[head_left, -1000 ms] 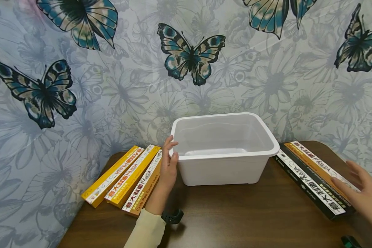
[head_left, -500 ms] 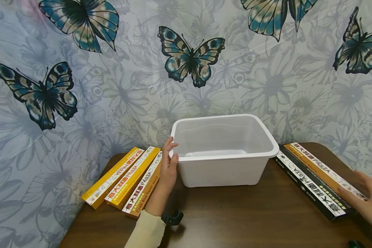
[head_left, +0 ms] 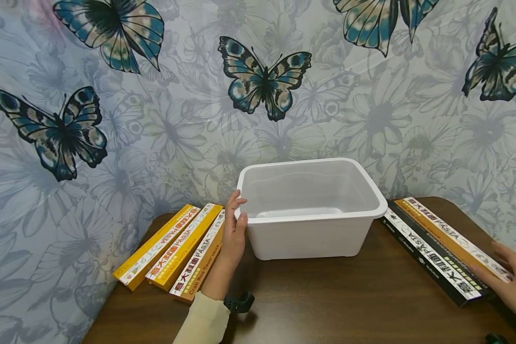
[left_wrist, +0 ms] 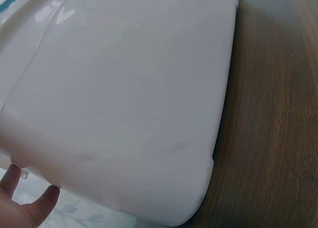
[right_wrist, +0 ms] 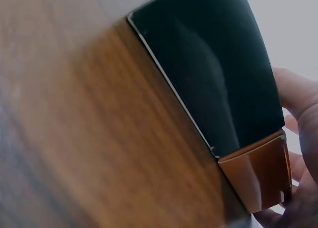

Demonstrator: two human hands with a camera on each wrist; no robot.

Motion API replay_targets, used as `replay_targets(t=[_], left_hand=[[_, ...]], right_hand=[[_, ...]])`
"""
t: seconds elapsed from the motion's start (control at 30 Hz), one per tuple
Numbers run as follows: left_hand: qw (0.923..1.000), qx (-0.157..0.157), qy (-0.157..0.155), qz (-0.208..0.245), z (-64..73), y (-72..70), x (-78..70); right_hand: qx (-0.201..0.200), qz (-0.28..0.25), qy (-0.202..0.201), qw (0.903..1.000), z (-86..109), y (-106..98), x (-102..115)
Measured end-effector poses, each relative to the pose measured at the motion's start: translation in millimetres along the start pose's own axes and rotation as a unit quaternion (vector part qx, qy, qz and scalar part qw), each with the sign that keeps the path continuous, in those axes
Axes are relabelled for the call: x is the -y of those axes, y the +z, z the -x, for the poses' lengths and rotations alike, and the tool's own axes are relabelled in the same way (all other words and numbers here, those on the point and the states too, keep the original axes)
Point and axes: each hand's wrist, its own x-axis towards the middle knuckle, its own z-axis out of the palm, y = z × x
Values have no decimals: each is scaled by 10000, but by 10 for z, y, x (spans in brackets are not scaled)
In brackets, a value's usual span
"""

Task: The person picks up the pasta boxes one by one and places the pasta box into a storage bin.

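Note:
A white plastic bin point(head_left: 305, 239) stands on the brown table. My left hand point(head_left: 232, 234) holds its left front corner, fingertips bent at the rim and thumb against the front; the left wrist view shows two fingertips point(left_wrist: 47, 200) touching the bin's edge. At the right, my right hand point(head_left: 509, 274) grips the near end of an orange-and-white pasta box point(head_left: 447, 239), thumb on the near side and fingers on the far side. Against that box lies a black pasta box point(head_left: 430, 255). The right wrist view shows the ends of both, with part of the hand hidden behind them.
Left of the bin lie a yellow pasta box point(head_left: 155, 248), a second yellow pasta box point(head_left: 185, 246) and a brown crab roe pasta box point(head_left: 198, 258), side by side. A butterfly-patterned cloth point(head_left: 176, 157) hangs behind the table point(head_left: 327, 301).
My right hand has moved slightly right and closed on the orange-and-white pasta box, which has slid a little toward me along the black one. The left hand and bin stay in place.

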Motion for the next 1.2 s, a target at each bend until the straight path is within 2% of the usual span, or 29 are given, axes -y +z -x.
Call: replay_targets(t=[0.23,0.37,0.47,0.6,0.7,0.8,0.9,0.97,1.03,1.2], left_hand=[[10000,9,81,50,-17,11,-9],[10000,-9,55,11,-24,8,1],[10000,-8,53,8,-24,7,8],[10000,-3,36,29,-21,8,9],[10000,-16,38,28,-16,6,11],[10000,-38,46,4,-11,2,15],[10000,-48,47,1,-7,3,14],[10000,-40,38,5,-7,4,12],[10000,-26,58,27,-10,6,8],[9999,0,143,70,-15,6,6]], right_hand=[[-40,-315,46,9995,8,36,-93],[-73,-237,59,9997,8,21,-67],[-350,-71,4,9994,7,10,-48],[-1028,41,-56,9947,16,4,-45],[-1272,68,-73,9918,20,-1,-61],[-1176,239,-178,9926,22,1,-90],[-956,517,-560,9925,23,2,-122],[-840,650,-589,9926,27,-1,-131],[-725,739,-462,9936,28,-10,-125],[-485,859,392,9943,29,-28,-80]])
